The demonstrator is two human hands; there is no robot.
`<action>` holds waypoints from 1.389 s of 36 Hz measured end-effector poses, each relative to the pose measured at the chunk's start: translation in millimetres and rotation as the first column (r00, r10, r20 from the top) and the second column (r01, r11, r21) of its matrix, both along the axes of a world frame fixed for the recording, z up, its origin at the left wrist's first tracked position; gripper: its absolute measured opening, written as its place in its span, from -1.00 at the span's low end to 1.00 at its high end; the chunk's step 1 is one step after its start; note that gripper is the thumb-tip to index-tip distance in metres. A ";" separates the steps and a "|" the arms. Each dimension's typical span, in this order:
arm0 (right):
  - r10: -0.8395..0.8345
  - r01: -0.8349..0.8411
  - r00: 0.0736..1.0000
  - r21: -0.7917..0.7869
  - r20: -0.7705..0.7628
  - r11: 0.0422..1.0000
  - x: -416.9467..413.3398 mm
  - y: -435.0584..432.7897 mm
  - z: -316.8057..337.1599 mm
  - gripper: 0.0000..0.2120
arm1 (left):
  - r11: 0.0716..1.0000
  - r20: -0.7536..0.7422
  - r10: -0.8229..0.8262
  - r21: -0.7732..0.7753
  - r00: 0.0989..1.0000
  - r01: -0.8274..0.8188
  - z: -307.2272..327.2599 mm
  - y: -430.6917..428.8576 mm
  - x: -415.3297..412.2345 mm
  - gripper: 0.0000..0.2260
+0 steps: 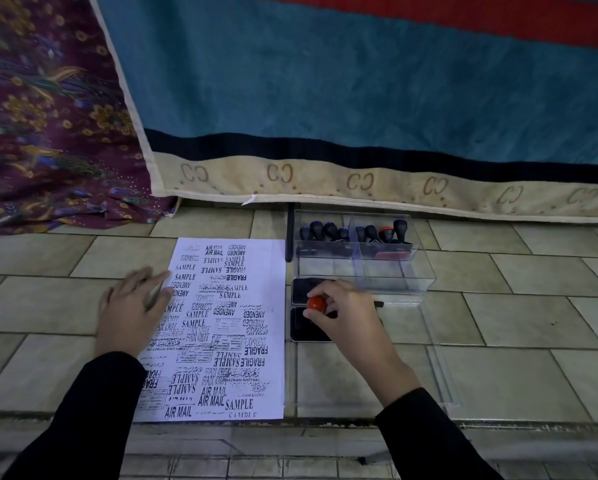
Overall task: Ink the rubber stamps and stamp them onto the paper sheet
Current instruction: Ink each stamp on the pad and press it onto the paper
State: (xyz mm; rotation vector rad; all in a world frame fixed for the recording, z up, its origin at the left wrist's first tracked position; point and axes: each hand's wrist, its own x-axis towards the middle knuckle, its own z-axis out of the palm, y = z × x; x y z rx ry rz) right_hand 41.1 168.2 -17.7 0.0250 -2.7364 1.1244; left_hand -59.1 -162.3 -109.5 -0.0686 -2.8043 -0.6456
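Red is catching the eye right away: the red round-knobbed rubber stamp [317, 303] is sitting in the right hand [346, 313], whose fingers are curling around the knob and clasping it firmly. That hand is hovering directly over the open black hinged ink pad [299, 329], which is lying on the tiles just beside the right edge of the paper. The fingers are hiding the stamp's base, so I cannot tell whether it is touching the ink.

Over on the other side, the left hand [134, 306] is lying flat and relaxed, fingers spread and gripping nothing, pressing on the left edge of the white paper sheet [256, 265]. The sheet is already crowded with black prints such as SAMPLE, AIR MAIL, FRAGILE, EXPRESS.

Behind the ink pad, a clear plastic compartment box [394, 271] is holding a row of black-handled stamps [328, 233] and one orange-handled stamp [385, 233], all in its far compartments. Everything is resting on the pale tiled floor [515, 306], with a blue towel with a cream border [359, 81] and a purple floral cloth [48, 116] hanging behind.
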 end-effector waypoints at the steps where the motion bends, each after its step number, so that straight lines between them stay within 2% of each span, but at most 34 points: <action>1: 0.000 0.000 1.000 -0.001 -0.004 1.000 0.2 -0.1 -0.6 -0.80 | 1.000 -0.001 0.002 0.002 1.000 -0.002 0.0 0.2 0.0 -0.50; 15: 0.052 -0.053 0.999 0.027 0.015 0.998 0.1 4.2 -2.1 -0.70 | 1.000 0.003 0.007 -0.004 1.000 -0.007 -0.7 -0.3 -0.6 -0.50; 33: 0.035 -0.037 0.998 0.041 0.055 0.998 0.0 3.2 -4.0 -0.72 | 1.000 0.002 0.006 -0.015 1.000 -0.006 0.1 0.1 -0.5 -0.48; 38: 0.038 -0.038 0.999 0.022 0.001 0.999 1.0 -2.4 4.3 -0.71 | 1.000 0.009 0.010 -0.012 1.000 -0.010 0.5 0.1 -0.3 -0.48; 43: 0.098 -0.100 0.991 -0.014 -0.092 0.995 -18.4 -24.9 14.9 -0.72 | 1.000 0.014 0.005 -0.015 1.000 -0.005 1.2 0.3 0.0 -0.47; 50: 0.200 -0.196 0.979 0.083 -0.046 0.977 -53.8 -54.0 3.3 -0.71 | 1.000 0.007 0.006 -0.002 1.000 -0.006 4.1 1.9 2.0 -0.47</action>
